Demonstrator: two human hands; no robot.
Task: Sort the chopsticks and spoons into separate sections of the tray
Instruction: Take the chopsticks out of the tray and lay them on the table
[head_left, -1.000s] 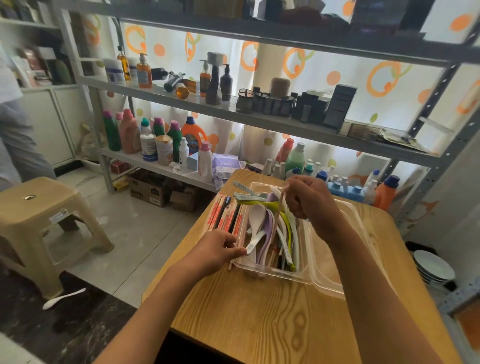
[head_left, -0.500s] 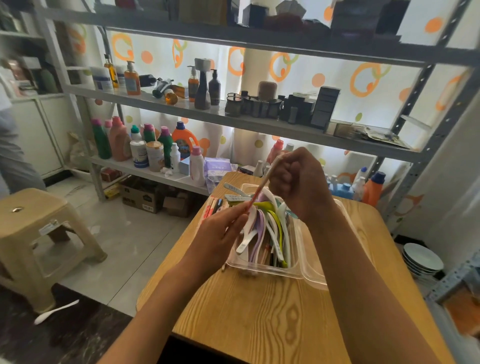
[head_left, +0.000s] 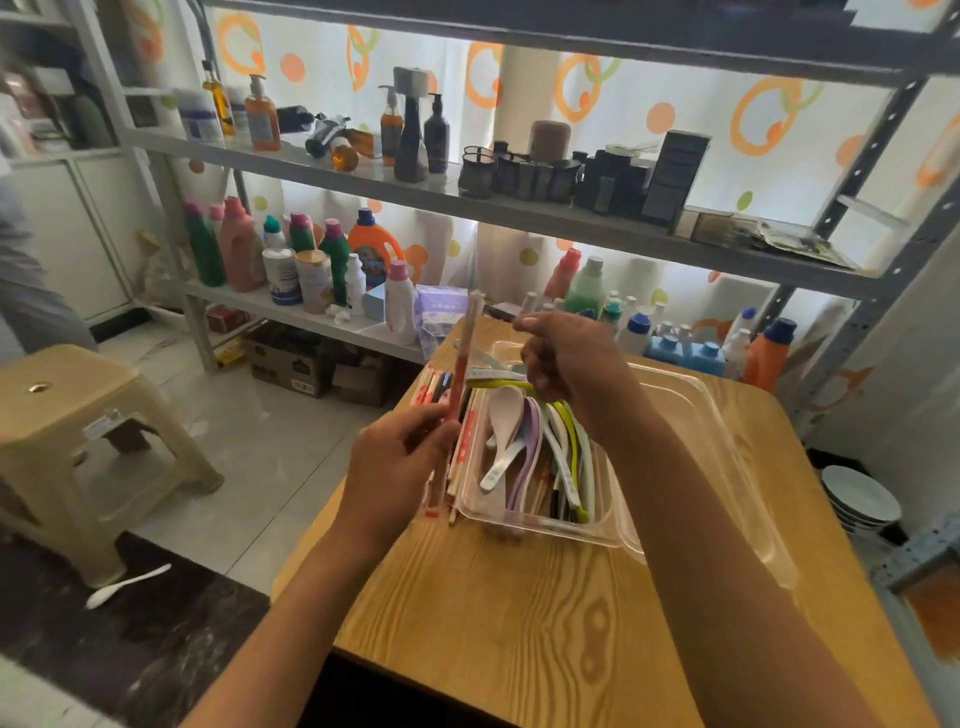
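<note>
Chopstick (head_left: 460, 371) now handed over: left hand (head_left: 397, 462) pinches it near-upright beside the clear tray (head_left: 691, 415); right hand (head_left: 569, 371) has let go, fingers loosely curled, holding nothing, above the tray. Tray's left section holds mixed spoons (head_left: 511, 441) and chopsticks. More chopsticks (head_left: 434, 387) lie on the bench (head_left: 519, 597) just left of the tray.

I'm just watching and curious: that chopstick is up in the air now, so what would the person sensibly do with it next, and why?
Probably lower the chopstick onto the chopstick pile lying left of the tray. The left hand grips it upright there, while the right hand hovers above the spoons.
</note>
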